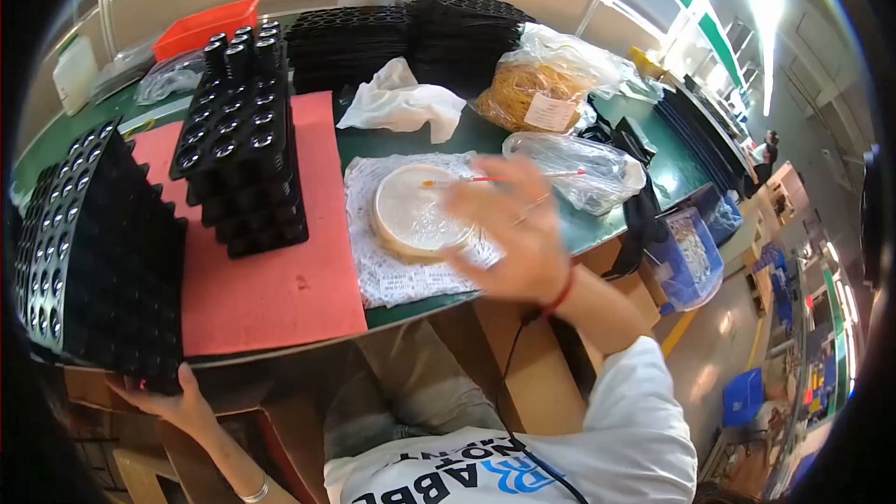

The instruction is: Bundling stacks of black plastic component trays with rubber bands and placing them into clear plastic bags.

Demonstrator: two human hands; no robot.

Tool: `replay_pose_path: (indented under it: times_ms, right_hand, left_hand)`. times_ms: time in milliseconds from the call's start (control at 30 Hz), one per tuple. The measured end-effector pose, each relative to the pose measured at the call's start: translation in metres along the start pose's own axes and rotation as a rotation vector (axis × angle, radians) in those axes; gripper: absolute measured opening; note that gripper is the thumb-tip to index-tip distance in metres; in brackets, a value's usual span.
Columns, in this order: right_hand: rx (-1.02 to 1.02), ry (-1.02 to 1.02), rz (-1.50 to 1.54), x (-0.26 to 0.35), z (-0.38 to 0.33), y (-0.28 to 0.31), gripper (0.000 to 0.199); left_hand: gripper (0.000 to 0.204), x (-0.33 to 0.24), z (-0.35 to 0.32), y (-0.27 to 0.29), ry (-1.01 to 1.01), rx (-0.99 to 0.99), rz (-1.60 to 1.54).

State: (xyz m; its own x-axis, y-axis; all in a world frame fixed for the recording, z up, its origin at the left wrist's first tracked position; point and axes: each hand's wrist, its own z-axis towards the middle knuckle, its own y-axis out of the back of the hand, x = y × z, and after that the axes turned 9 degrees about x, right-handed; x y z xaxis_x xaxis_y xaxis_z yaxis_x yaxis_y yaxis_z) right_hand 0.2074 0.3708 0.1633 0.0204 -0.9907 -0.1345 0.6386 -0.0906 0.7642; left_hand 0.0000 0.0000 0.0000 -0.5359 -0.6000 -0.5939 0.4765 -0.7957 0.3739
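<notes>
At the table's front left, my left hand [173, 403] grips the lower edge of a black plastic tray stack [112, 252] that has rows of round cups and stands tilted on its side. My thumb lies against its near side; the other fingers are partly hidden beneath it. My right hand [511, 238] is smeared by motion at the right side of a round white dish [408, 210] with a shiny wet surface. A thin red-handled brush [474, 179] with an orange tip reaches across the dish behind my fingers; whether I hold it cannot be told.
Another black tray stack [245, 154] with small black cylinders stands on a red mat [280, 303]. Behind are a red bin [207, 30], flat black stacks [347, 47] and a white cloth [403, 103]. Right are a bag of yellow bands [537, 93] and a clear plastic bag [583, 173].
</notes>
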Motion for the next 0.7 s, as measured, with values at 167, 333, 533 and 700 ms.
replay_pose_path:
  times_ms: [167, 333, 533, 700]
  right_hand:
    - [-0.125, -0.096, -0.437, -0.142, 0.027, 0.043, 0.014]
    - [0.345, -0.566, -0.405, -0.295, 0.042, 0.068, 0.023]
    - [0.868, -0.689, -0.392, -0.346, 0.061, 0.06, 0.035]
    - [0.925, -0.979, -0.202, -0.329, 0.058, 0.051, 0.037]
  left_hand:
    - [0.104, -0.002, -0.001, -0.009, -0.094, -0.105, 0.039]
    - [0.107, 0.001, -0.007, -0.02, -0.082, -0.13, 0.142]
    - [0.108, 0.024, -0.02, -0.016, 0.07, -0.084, 0.283]
    - [0.103, 0.008, -0.02, -0.014, 0.077, -0.038, 0.36]
